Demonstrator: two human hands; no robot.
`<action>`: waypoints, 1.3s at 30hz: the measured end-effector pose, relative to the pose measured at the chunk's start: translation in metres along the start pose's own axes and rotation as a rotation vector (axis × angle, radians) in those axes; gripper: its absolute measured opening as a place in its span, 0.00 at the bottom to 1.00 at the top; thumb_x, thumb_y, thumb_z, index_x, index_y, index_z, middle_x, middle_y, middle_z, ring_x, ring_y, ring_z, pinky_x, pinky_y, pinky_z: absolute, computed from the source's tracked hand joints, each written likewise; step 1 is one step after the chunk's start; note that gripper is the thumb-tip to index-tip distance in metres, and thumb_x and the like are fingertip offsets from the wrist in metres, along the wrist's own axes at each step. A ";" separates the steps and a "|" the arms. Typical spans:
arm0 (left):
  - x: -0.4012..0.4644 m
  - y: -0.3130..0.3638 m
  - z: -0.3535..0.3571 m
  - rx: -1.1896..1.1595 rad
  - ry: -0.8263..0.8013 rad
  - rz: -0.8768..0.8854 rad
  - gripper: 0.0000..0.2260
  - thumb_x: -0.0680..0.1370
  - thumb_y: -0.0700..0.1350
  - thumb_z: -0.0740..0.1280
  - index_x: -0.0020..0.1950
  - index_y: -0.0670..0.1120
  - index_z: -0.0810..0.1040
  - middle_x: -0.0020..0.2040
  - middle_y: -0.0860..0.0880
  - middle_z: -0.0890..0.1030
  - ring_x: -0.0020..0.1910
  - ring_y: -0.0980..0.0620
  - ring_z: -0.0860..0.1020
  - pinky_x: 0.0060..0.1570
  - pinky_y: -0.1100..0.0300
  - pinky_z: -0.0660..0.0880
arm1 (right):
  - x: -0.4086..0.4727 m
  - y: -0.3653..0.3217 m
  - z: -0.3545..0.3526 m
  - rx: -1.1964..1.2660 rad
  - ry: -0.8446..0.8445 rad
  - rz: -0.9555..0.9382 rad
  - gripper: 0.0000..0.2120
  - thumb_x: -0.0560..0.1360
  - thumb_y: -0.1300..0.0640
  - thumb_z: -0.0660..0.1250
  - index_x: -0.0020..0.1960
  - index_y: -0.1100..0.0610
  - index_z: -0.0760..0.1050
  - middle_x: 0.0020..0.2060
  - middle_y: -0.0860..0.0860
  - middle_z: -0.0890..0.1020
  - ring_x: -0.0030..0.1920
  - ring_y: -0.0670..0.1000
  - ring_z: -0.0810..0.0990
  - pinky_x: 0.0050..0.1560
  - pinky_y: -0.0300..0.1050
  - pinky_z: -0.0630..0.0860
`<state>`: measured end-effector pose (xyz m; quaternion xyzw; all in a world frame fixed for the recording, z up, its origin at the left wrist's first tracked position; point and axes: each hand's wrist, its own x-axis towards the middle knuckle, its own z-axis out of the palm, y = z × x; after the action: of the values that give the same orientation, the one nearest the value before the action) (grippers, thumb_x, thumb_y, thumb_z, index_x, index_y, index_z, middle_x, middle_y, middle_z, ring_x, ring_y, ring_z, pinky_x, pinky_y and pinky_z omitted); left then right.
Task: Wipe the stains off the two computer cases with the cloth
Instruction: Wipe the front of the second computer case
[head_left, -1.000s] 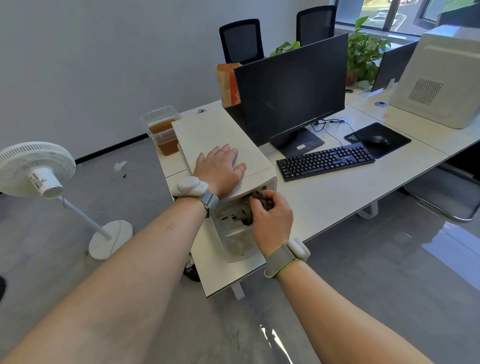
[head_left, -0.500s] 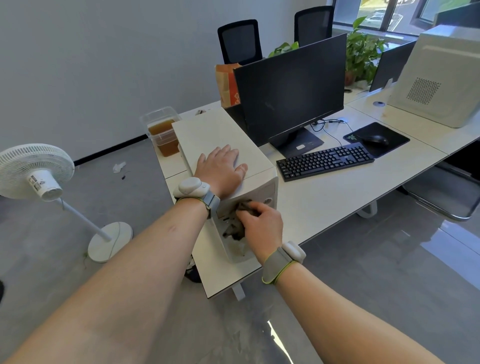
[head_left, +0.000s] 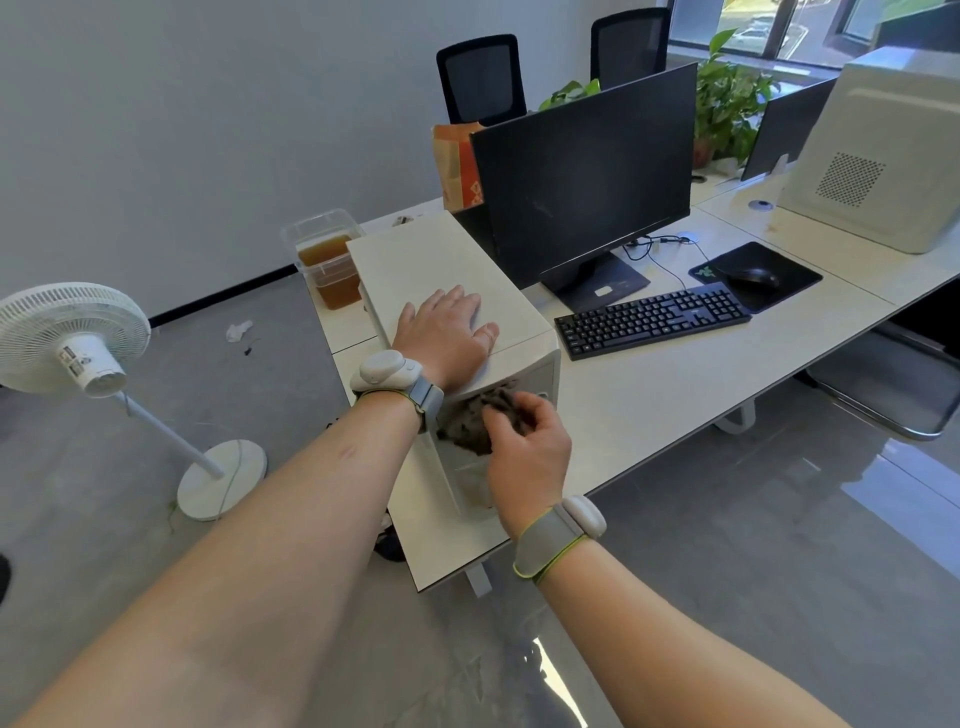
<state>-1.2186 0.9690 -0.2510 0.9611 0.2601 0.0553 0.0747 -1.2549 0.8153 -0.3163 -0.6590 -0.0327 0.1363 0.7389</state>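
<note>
My left hand (head_left: 447, 335) lies flat on the top of the near computer case (head_left: 441, 270), fingers straight and spread, palm pressing down near the front edge. My right hand (head_left: 524, 447) is curled around the cloth (head_left: 475, 423), a dark grey crumpled wad, and holds it against the upper part of the case's front face, knuckles toward me and wrist bent down. Both forearms reach forward, each with a grey band at the wrist.

The near case is white and stands at the corner of the tabletop (head_left: 675, 395), its top panel plain and pale. Below the cloth the front face looks smudged and dull. The second computer case (head_left: 883, 156), also white with a dotted vent on its side, stands well apart at the far right.
</note>
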 end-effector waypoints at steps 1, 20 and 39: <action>0.000 0.000 0.000 -0.006 -0.005 -0.004 0.24 0.83 0.59 0.53 0.78 0.53 0.66 0.83 0.50 0.60 0.81 0.47 0.56 0.78 0.40 0.52 | 0.000 -0.002 0.003 0.036 0.037 0.014 0.10 0.71 0.53 0.75 0.52 0.47 0.82 0.44 0.45 0.86 0.47 0.46 0.85 0.53 0.52 0.83; -0.003 0.003 -0.003 -0.015 0.002 -0.008 0.23 0.84 0.58 0.54 0.77 0.52 0.67 0.83 0.50 0.61 0.82 0.47 0.56 0.78 0.41 0.51 | -0.012 -0.002 0.011 -0.126 -0.254 -0.022 0.09 0.70 0.58 0.77 0.44 0.43 0.87 0.40 0.44 0.87 0.45 0.49 0.85 0.48 0.48 0.84; -0.004 0.004 -0.006 -0.038 0.013 0.013 0.20 0.84 0.57 0.55 0.71 0.50 0.72 0.77 0.50 0.68 0.79 0.46 0.61 0.76 0.41 0.55 | -0.011 -0.017 0.010 0.231 -0.039 0.142 0.09 0.75 0.65 0.73 0.50 0.51 0.85 0.42 0.50 0.87 0.45 0.49 0.86 0.45 0.41 0.83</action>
<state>-1.2210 0.9642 -0.2444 0.9609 0.2531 0.0669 0.0907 -1.2648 0.8209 -0.2966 -0.5674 0.0157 0.2041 0.7976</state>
